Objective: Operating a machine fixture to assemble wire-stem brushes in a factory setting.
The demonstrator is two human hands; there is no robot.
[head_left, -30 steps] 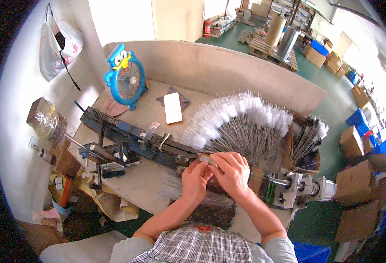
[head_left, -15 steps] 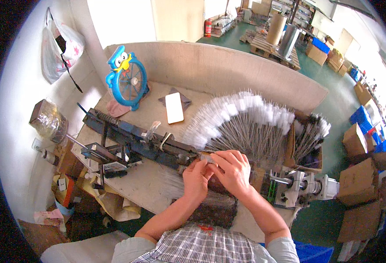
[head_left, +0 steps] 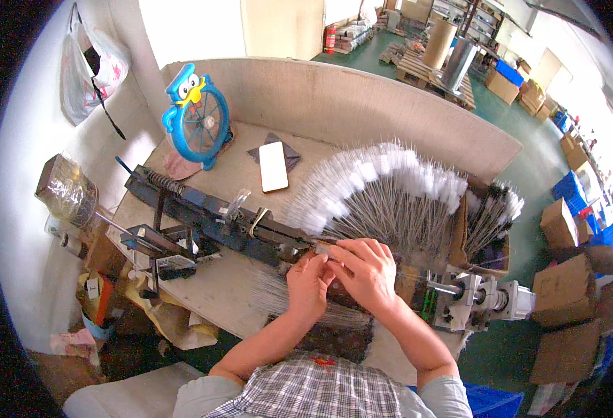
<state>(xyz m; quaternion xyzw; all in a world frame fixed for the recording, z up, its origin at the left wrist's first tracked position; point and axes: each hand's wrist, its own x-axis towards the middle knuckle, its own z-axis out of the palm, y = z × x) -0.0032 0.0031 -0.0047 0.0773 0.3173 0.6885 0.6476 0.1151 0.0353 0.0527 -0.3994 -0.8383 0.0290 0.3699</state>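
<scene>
Holding a small pale piece (head_left: 322, 249) between the fingertips, the left hand (head_left: 308, 284) and the right hand (head_left: 366, 273) meet at the right end of the long dark machine (head_left: 216, 217) that lies across the bench (head_left: 233, 174). The fingers of both hands are closed in a pinch on this piece, just in front of the wide fan of thin wire brushes with white tips (head_left: 383, 191); what the piece is exactly I cannot tell, it is too small. To do this step well, I think the two hands should stay close together and low, with the wrists resting near the machine, so that the thin wire does not bend and the piece goes in straight. A slow, even push seems better than force, because the wires look soft and easy to deform. On the bench, farther away, there is a white phone (head_left: 273, 166) on a dark cloth, and at the far left a blue toy fan in the shape of a bird (head_left: 198, 115). A second bundle of brushes (head_left: 491, 216) stands in a box to the right. A plastic bag (head_left: 87, 70) hangs on the left wall, cardboard boxes (head_left: 564, 279) stand on the green floor at the right, and far behind are pallets and shelves.
</scene>
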